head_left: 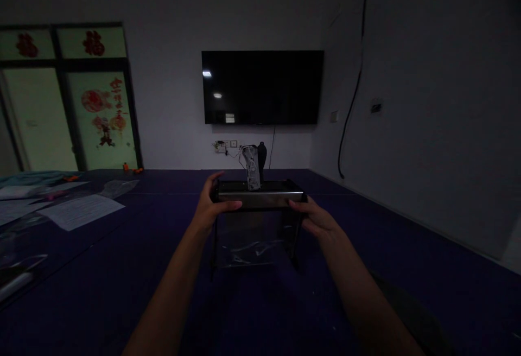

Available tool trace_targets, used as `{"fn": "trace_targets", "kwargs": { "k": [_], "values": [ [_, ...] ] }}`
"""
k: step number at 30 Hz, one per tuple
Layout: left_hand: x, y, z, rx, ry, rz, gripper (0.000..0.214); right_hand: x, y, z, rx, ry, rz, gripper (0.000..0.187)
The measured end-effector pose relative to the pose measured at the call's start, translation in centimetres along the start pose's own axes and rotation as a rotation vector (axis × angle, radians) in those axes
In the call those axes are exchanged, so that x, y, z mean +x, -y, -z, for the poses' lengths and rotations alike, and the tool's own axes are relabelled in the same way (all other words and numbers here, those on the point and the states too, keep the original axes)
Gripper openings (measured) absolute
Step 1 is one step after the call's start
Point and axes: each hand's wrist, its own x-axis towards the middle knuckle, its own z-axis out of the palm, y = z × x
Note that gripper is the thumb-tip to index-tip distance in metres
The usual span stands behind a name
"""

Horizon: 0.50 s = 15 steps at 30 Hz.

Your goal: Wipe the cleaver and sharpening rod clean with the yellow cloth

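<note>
Between my hands is a black, box-like frame with a shiny metallic front panel [264, 199], its exact kind unclear in the dim light. Thin dark legs run down from both ends, and a clear plastic sheet [254, 253] shows between them. My left hand [211, 204] grips the left end, thumb across the front. At the right end, my right hand [315, 215] holds on with its thumb on the panel. A grey patterned upright piece [252, 167] rises at the frame's top middle. Close behind it is a black rounded object [261, 152]; whether they are joined, I cannot tell.
Printed papers [81, 211] and a crumpled clear bag [118, 188] lie on the dark blue surface [163, 247] at left. Small orange items [132, 169] sit along its far edge. A wall television [262, 87] hangs ahead, and a black cable [352, 103] dangles at right.
</note>
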Motion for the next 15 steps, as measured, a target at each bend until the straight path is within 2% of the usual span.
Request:
{"fn": "trace_targets", "kwargs": {
  "k": [4, 8, 10, 12, 14, 15],
  "values": [
    [-0.1, -0.2, -0.4, -0.029, -0.063, -0.070, 0.091, 0.1, 0.3, -0.9, -0.018, -0.045, 0.107, 0.079],
    [0.1, 0.3, -0.1, 0.080, -0.194, -0.170, 0.087, 0.2, 0.4, -0.9, -0.158, -0.119, 0.152, 0.098],
    [0.7, 1.1, 0.6, 0.155, -0.265, -0.221, 0.087, 0.4, 0.5, -0.4, -0.219, -0.219, 0.130, 0.088],
    [1.4, 2.2, 1.5, 0.235, -0.344, -0.273, 0.087, 0.6, 0.7, 0.3, -0.226, -0.305, 0.098, 0.065],
    [2.0, 3.3, 2.6, 0.316, -0.435, -0.310, 0.086, 0.9, 0.8, 1.1, -0.194, -0.313, 0.083, 0.043],
    [2.3, 3.8, 3.2, 0.351, -0.488, -0.318, 0.086, 1.0, 0.8, 1.3, -0.175, -0.297, 0.084, 0.039]
  ]
}}
